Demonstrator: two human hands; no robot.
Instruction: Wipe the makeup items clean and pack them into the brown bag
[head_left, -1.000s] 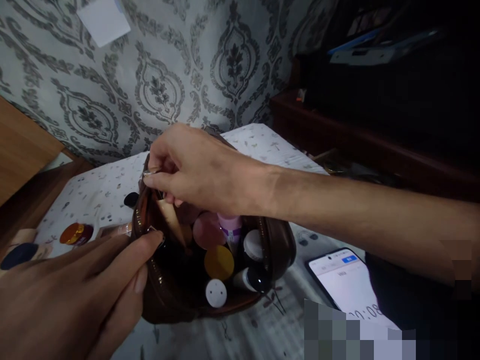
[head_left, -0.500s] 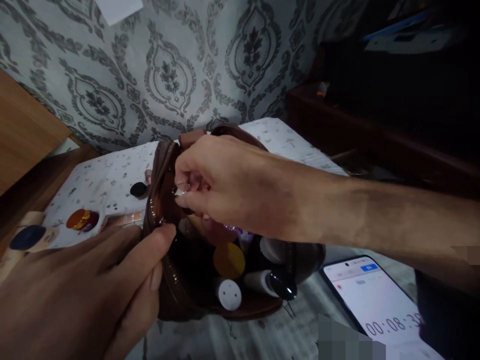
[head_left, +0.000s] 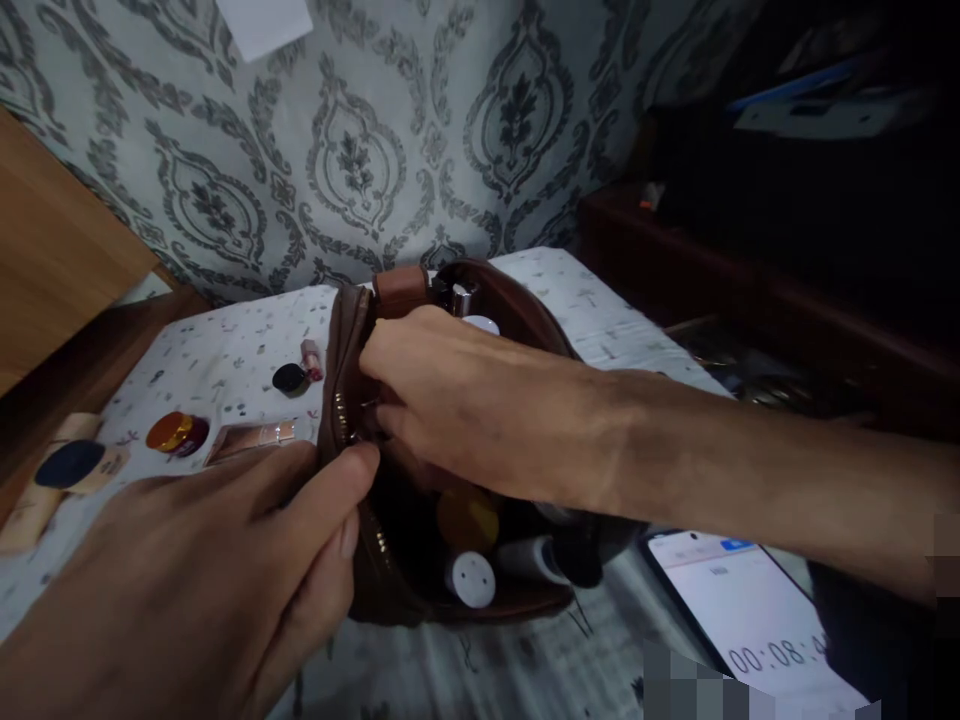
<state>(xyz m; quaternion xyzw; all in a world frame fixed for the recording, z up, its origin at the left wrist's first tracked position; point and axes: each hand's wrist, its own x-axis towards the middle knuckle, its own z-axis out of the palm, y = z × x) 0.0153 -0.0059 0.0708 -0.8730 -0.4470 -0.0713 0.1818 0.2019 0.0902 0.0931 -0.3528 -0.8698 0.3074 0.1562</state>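
Observation:
A brown zippered pouch (head_left: 349,580) stands unzipped on the patterned white cloth. My left hand (head_left: 247,560) pinches its near left rim beside the zipper, thumb and forefinger closed on the edge. My right hand (head_left: 442,400) reaches down inside the pouch near its left wall, fingers curled; their tips and whatever they hold are mostly hidden. Below that hand, in the pouch, lie a round yellow-orange lid (head_left: 469,518), a white cap with two dark dots (head_left: 472,580) and a white tube with a black end (head_left: 532,560). A silver-capped item (head_left: 465,298) shows at the back.
Left of the pouch lie a jar with an orange-gold lid (head_left: 178,433), a flat clear palette (head_left: 255,437), a small black round item (head_left: 290,378), a small pink tube (head_left: 311,360) and a dark-capped beige bottle (head_left: 75,465). A phone (head_left: 750,610) running a timer lies at right. Patterned wall behind.
My right hand has gone lower into the pouch, and the small shiny whitish thing at its fingertips is now out of sight. My left hand keeps its hold on the rim. The view has shifted slightly.

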